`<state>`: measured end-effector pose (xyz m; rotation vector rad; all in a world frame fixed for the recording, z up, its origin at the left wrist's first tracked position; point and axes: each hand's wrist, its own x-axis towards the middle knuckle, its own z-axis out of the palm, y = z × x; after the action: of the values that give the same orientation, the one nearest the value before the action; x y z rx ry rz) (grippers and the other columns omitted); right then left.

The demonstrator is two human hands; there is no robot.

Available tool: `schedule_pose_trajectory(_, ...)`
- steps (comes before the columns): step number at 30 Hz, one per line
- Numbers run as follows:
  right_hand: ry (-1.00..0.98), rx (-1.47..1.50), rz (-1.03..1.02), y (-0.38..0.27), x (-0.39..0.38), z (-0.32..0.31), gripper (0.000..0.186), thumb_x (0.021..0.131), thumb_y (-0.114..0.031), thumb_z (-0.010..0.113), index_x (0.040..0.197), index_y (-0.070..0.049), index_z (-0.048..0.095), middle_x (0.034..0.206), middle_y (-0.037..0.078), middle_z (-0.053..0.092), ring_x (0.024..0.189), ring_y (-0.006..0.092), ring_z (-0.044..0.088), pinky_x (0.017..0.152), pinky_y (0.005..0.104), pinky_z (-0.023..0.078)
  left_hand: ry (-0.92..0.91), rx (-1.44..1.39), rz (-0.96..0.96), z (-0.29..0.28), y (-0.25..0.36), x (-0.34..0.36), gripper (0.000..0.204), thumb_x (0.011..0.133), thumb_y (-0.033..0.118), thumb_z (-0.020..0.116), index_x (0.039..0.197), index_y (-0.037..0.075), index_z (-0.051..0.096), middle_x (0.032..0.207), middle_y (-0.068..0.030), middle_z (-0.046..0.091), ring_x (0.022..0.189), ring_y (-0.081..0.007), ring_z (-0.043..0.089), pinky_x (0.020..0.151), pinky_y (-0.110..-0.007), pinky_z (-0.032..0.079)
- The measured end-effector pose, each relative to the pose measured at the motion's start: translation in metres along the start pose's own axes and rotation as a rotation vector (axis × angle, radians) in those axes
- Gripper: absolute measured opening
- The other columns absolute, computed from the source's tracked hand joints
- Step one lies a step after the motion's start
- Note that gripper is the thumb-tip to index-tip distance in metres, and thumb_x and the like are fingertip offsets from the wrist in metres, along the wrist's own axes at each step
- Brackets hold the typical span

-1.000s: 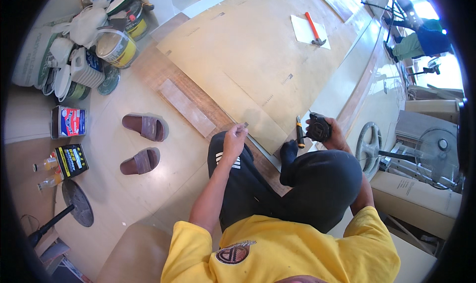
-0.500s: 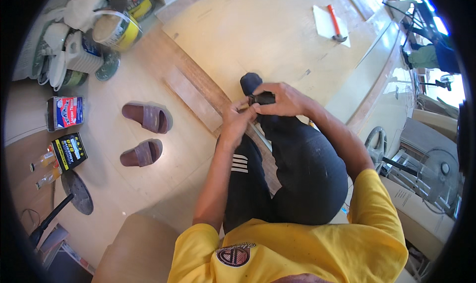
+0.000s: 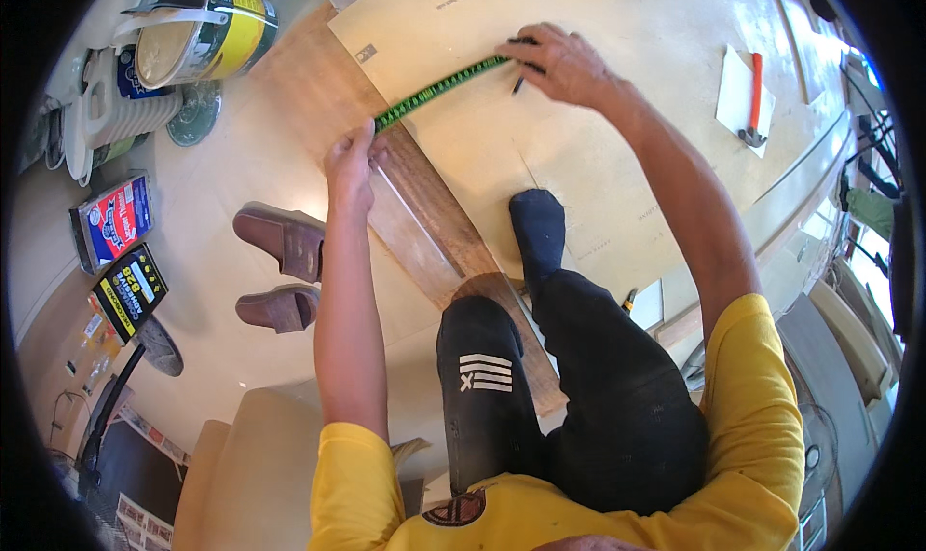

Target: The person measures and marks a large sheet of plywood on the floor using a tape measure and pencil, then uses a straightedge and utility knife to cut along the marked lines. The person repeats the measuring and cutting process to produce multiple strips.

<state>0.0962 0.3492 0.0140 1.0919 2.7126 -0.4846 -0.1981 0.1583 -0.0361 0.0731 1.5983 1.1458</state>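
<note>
A green measuring blade with dark markings stretches from my left hand to my right hand; it belongs to a tape measure. My left thumb and fingers pinch the blade at its lower-left end, over the edge of a brown wooden strip. My right fingers close around a dark object at the blade's other end, largely hidden by the hand. A thin dark tip pokes out below those fingers; its kind is unclear. Under the blade lies a large pale plywood sheet.
An orange-handled hammer lies on a white sheet at the right. A yellow-and-black handled tool is beside my right leg. Brown slippers sit on the floor at left, with a paint bucket and cans beyond.
My hands have moved forward from near my foot and spread apart, drawing the green blade out between them. The view has shifted; my right foot now rests on the plywood, more plainly visible.
</note>
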Motion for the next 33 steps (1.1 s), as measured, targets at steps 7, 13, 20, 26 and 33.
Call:
schedule_pose_trajectory(7,0.207,-0.068,0.034,0.019,0.045,0.020,0.038,0.097,-0.025,0.061,0.135,-0.028,0.064,0.135,0.007,0.058,0.129,0.0282,0.054,0.101,0.0501,0.047,0.313,0.326,0.209,0.040,0.016,0.073,0.029,0.094,0.023,0.072,0.091,-0.006,0.070,0.076,-0.0092,0.068,0.066,-0.0147,0.063,0.059,-0.030,0.051)
schedule_pose_trajectory(13,0.173,-0.110,0.083,0.032,0.038,0.013,0.037,0.095,-0.025,0.064,0.132,-0.026,0.065,0.134,0.006,0.059,0.128,0.0272,0.053,0.099,0.0488,0.047,0.445,0.530,0.496,0.073,-0.007,0.054,0.029,0.092,0.020,0.069,0.088,-0.008,0.074,0.075,-0.0129,0.071,0.069,-0.0188,0.064,0.069,-0.034,0.051)
schedule_pose_trajectory(20,0.167,-0.125,0.115,0.029,0.019,0.021,0.037,0.092,-0.025,0.064,0.128,-0.026,0.067,0.132,0.007,0.059,0.124,0.0270,0.055,0.095,0.0504,0.049,0.402,0.275,0.387,0.081,-0.014,0.037,0.023,0.088,0.014,0.071,0.094,-0.009,0.074,0.083,-0.0137,0.074,0.076,-0.0209,0.069,0.071,-0.034,0.053)
schedule_pose_trajectory(26,0.352,0.037,0.077,0.024,0.027,0.018,0.021,0.090,-0.018,0.069,0.110,-0.010,0.070,0.123,0.012,0.065,0.125,0.0288,0.056,0.099,0.0525,0.046,0.416,0.385,0.347,0.078,-0.016,0.045,0.029,0.092,0.012,0.074,0.107,-0.012,0.068,0.096,-0.0166,0.073,0.083,-0.0201,0.068,0.076,-0.031,0.056)
schedule_pose_trajectory(33,0.529,0.023,0.082,0.007,0.015,0.031,0.028,0.093,-0.022,0.067,0.119,-0.012,0.069,0.135,0.014,0.056,0.139,0.0357,0.041,0.107,0.0609,0.035,0.479,0.578,0.575,0.074,-0.031,0.055,0.030,0.092,0.018,0.075,0.100,-0.009,0.068,0.091,-0.0173,0.072,0.081,-0.0228,0.068,0.074,-0.035,0.056)
